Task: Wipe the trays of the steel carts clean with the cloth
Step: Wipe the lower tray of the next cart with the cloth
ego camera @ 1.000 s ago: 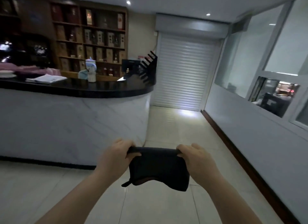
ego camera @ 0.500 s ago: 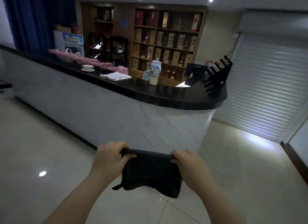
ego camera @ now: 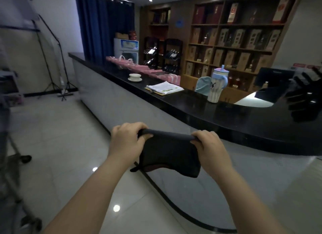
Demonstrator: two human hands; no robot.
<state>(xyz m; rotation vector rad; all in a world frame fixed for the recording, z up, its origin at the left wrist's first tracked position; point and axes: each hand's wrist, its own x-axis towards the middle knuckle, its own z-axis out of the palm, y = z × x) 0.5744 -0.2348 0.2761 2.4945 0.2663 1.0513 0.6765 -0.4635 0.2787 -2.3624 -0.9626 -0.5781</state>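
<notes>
Head view, looking down over two bare forearms in a dim reception room. Held in the air in front of the body, well above the pale tiled floor [ego camera: 57, 146]: a dark, soft rectangular cloth [ego camera: 169, 153], stretched by its rolled top edge and hanging loose below. Round the top left corner, the left hand [ego camera: 126, 139], fingers curled and thumb over the fold; round the top right corner, the right hand [ego camera: 211, 146], gripping likewise. Judged light, limp and fabric-soft, neither slippery nor fragile. Likely to sag and bunch unless kept taut, so best taken by the folded edge or wadded into one palm for wiping. Beyond, a long glossy black tabletop [ego camera: 226, 115] on a pale marble-look front. At far left, a blurred metal frame on castors [ego camera: 7, 132], possibly a steel cart; trays not discernible.
</notes>
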